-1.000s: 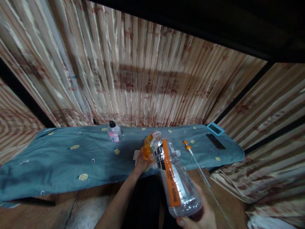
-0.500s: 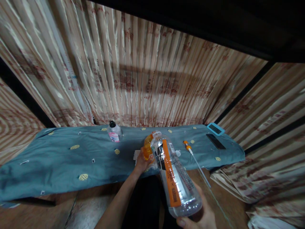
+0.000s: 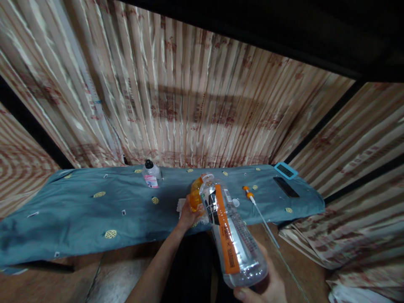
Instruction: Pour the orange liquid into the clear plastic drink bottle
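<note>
My right hand [image 3: 268, 288] grips the base of a large clear plastic bottle [image 3: 232, 235] with an orange and black label. The bottle is tilted, its open mouth pointing away from me and meeting a small orange container [image 3: 195, 194]. My left hand [image 3: 187, 215] holds that orange container just above the blue-green cloth [image 3: 94, 210] on the table, over a white tissue [image 3: 180, 205]. A little clear liquid sits in the bottle's lower end.
On the cloth stand a small clear bottle with a black cap and pink label [image 3: 151, 174], an orange-handled thin tool [image 3: 257, 206], a black phone [image 3: 285, 187] and a blue-framed device [image 3: 285, 170]. Striped curtains hang behind and at both sides.
</note>
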`<state>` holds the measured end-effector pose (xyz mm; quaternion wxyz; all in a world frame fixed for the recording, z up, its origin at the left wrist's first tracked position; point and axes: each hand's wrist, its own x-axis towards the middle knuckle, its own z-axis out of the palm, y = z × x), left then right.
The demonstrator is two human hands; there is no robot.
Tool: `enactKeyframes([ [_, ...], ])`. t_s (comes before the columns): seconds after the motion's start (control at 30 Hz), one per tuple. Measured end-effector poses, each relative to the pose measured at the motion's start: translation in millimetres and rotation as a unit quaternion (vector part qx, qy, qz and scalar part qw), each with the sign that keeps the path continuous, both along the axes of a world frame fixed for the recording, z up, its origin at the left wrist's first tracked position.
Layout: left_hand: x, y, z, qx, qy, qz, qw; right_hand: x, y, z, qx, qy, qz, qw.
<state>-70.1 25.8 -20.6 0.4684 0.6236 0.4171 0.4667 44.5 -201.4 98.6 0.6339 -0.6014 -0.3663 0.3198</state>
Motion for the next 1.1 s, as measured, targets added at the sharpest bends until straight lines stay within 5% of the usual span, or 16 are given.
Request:
enactKeyframes([
  [0.47,1.6,0.8,-3.3,0.007,-0.008,-0.009,1.000,-0.4,0.8,5.4,-0.025,-0.064,-0.013,0.998],
  [1.1,0.9,2.6,-5.2,0.011,-0.004,0.001,1.000,-1.7,1.2,5.1,-0.015,-0.022,-0.005,1.000],
])
